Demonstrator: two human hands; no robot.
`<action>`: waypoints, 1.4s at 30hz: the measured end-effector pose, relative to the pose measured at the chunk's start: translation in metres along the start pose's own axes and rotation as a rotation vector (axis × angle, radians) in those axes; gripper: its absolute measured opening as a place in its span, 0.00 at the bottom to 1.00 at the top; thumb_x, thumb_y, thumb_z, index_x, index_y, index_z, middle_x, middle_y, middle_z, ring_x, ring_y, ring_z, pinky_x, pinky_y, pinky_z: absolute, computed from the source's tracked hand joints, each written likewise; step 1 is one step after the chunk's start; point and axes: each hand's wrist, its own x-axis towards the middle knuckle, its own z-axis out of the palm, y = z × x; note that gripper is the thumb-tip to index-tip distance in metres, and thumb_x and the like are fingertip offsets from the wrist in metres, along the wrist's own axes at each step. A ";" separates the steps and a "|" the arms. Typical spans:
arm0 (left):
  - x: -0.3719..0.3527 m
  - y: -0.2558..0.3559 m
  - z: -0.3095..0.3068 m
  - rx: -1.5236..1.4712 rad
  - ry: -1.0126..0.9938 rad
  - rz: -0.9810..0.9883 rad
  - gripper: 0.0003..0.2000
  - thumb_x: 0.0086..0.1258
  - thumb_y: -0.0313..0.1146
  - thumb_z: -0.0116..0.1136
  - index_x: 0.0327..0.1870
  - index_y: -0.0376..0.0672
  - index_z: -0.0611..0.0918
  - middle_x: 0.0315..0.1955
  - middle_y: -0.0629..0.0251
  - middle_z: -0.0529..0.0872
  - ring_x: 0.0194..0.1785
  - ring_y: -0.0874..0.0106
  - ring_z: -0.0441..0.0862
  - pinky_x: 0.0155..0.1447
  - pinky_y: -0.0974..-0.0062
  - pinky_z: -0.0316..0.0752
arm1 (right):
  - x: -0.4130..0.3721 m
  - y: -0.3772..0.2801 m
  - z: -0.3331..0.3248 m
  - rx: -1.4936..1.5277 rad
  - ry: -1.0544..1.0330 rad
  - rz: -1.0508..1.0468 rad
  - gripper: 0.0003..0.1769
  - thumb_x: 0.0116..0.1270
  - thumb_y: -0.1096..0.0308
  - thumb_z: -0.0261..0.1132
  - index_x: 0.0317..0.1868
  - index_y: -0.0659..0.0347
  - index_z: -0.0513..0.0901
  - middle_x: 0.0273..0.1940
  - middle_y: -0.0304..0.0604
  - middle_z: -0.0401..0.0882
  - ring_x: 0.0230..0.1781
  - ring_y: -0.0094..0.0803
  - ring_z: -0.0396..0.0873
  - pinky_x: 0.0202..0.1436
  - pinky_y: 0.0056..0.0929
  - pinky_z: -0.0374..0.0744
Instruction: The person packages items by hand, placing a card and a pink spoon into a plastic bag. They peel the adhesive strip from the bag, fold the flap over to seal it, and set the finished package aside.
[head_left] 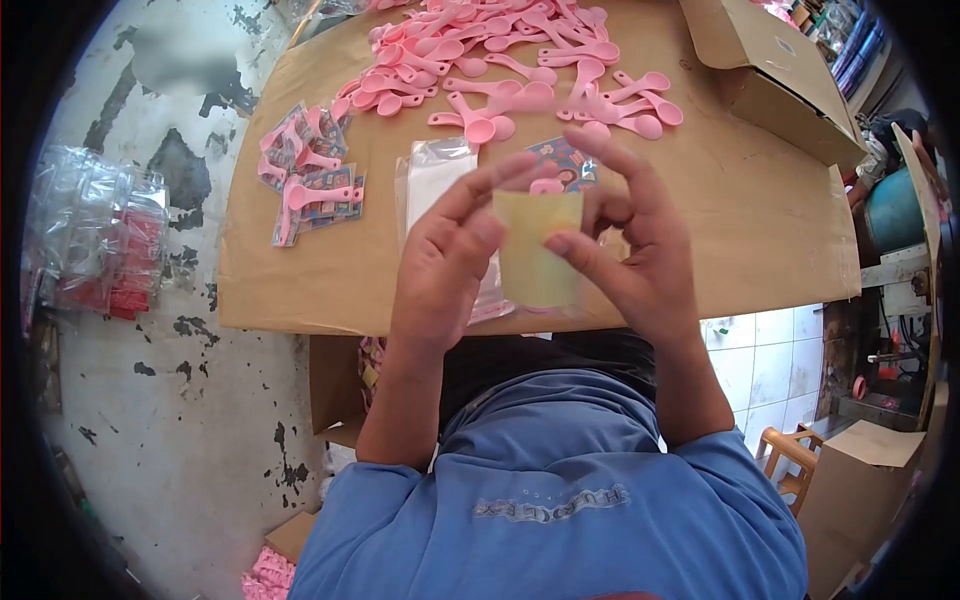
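Blue shirt [560,440] nearest, yellowish card [535,265], longest up-down, is pinched at right by right hand [645,245], left hand [435,250] fingers' grip unclear.

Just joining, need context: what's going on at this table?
A person holds up a pale yellowish piece over the table, right hand thumb on its face, left hand at its other edge. It's blurred, so I can't tell exactly what it is. Clear plastic bags lie behind the hands. Loose pink spoons are heaped at the far side, and small packets with pink spoons lie toward the left edge.
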 end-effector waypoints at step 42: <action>-0.008 -0.005 0.008 0.192 0.224 -0.065 0.20 0.79 0.28 0.62 0.67 0.31 0.77 0.58 0.42 0.87 0.60 0.62 0.88 0.61 0.70 0.84 | 0.015 0.020 -0.050 0.481 0.276 -0.171 0.01 0.75 0.78 0.60 0.44 0.65 0.78 0.40 0.44 0.81 0.29 0.19 0.70 0.36 0.22 0.73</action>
